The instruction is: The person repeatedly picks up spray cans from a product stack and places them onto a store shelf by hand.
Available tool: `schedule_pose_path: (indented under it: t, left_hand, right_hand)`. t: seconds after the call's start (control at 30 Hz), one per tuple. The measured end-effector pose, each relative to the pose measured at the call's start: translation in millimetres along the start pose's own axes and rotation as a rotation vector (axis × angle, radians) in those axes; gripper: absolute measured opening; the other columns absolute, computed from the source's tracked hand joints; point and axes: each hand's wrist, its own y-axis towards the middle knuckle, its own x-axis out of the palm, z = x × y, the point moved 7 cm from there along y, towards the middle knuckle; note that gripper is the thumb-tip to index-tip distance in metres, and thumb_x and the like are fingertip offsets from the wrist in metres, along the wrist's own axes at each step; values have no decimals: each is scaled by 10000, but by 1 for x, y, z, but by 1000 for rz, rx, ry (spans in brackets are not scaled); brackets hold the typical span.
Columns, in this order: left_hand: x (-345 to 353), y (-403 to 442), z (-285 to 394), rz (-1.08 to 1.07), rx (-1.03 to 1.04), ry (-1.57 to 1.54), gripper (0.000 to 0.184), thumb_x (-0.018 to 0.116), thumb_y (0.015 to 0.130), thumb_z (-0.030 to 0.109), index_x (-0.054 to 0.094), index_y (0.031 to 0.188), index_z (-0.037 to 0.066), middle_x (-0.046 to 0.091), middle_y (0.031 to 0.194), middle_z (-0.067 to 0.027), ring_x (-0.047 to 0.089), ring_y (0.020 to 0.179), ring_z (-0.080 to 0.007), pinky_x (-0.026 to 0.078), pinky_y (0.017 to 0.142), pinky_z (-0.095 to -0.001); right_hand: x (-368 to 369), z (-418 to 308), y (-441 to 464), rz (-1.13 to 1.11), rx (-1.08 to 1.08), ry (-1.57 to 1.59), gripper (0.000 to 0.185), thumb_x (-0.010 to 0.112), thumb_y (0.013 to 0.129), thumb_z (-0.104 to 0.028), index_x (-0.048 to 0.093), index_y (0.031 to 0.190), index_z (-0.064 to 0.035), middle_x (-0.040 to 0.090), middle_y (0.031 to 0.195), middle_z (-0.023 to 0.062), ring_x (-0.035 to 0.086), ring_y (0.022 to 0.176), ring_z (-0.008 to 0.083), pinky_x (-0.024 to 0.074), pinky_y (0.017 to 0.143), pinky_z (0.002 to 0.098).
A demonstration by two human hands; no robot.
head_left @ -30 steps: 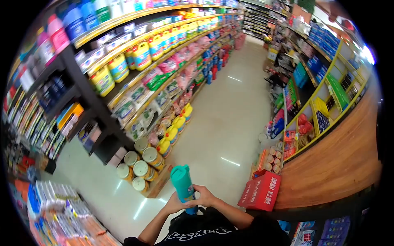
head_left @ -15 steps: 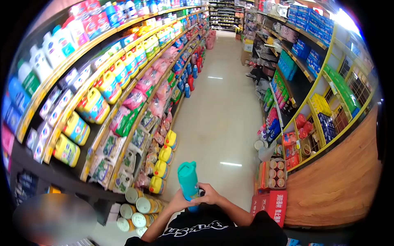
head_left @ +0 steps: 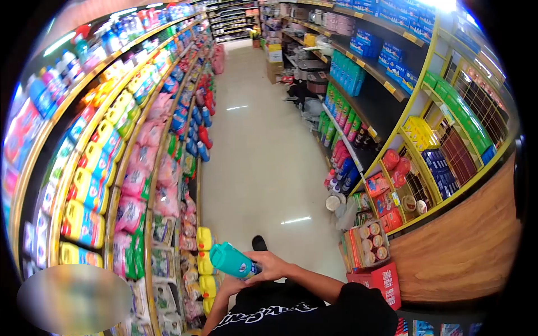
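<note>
Teal bottle (head_left: 232, 261) held tilted in front of dark shirt (head_left: 353, 311), lower part clasped by right hand (head_left: 271, 265), lidded end pointed leftward. Left hand (head_left: 231, 285) set just beneath bottle; whether closed on it cannot be told.

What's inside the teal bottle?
You can see only the outside of the teal bottle. Its top looks closed and its sides don't look see-through, so any contents are hidden. The right hand covers its lower end.
</note>
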Motion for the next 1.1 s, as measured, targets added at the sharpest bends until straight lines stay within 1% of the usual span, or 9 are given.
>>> schedule_pose_path:
  t: [0.13,0.3,0.4,0.43,0.53,0.77,0.87,0.9,1.1]
  left_hand:
    - [-38,123,7,-124,30,-108,631,877,678,179,570,1217,61,629,1177,-83,618,1084,-215,485,945,-377]
    - [-70,279,57,-298,116,14,638,881,666,185,571,1205,44,641,1148,-92,629,1052,-215,500,927,-381]
    - [-73,360,82,-414,104,107,621,865,681,178,567,1205,33,648,1141,-97,634,1031,-213,507,910,-374]
    - [-70,385,89,-515,82,74,686,866,686,157,532,1274,48,616,1199,-89,600,1113,-223,485,958,-376]
    - [-60,454,109,-638,154,204,688,859,681,129,527,1278,45,613,1196,-91,599,1101,-219,486,955,-375]
    - [-51,609,135,-671,131,-9,720,868,638,119,523,1265,39,630,1143,-83,607,1067,-207,502,928,-381]
    - [-54,680,154,-632,123,-24,721,867,637,142,522,1261,34,627,1147,-88,609,1064,-205,507,918,-382]
    - [-55,704,157,-631,82,16,729,867,629,166,525,1259,37,627,1147,-90,609,1063,-203,507,915,-378]
    - [-65,824,172,-637,-6,-44,735,859,604,149,535,1254,38,627,1148,-85,612,1055,-198,505,914,-372]
  right_hand:
    - [-80,41,65,105,92,-45,785,849,709,-314,505,1350,-21,609,1249,180,596,1150,297,460,988,384]
    - [-192,75,132,289,208,42,756,851,719,-284,517,1347,-29,610,1253,163,586,1162,268,436,1013,378]
    - [-256,90,151,449,275,14,722,856,718,-272,538,1320,-29,614,1243,148,583,1161,251,429,1021,380]
    - [-272,103,154,509,277,65,712,872,701,-252,552,1299,-34,625,1229,129,584,1153,236,427,1022,380]
    - [-321,127,162,659,244,60,703,886,683,-234,566,1279,-39,634,1204,108,585,1134,215,429,1015,370]
    - [-450,187,207,730,256,116,762,865,688,-229,527,1335,-10,590,1287,136,558,1191,225,407,1038,365]
    - [-512,214,237,783,141,241,774,859,692,-225,514,1349,-5,591,1272,117,558,1171,210,416,1023,355]
    - [-535,211,248,789,146,241,705,855,700,-207,530,1293,-6,599,1185,74,547,1113,171,417,999,333]
    - [-635,271,306,736,126,350,790,853,695,-222,461,1343,4,588,1194,98,550,1108,183,420,999,338]
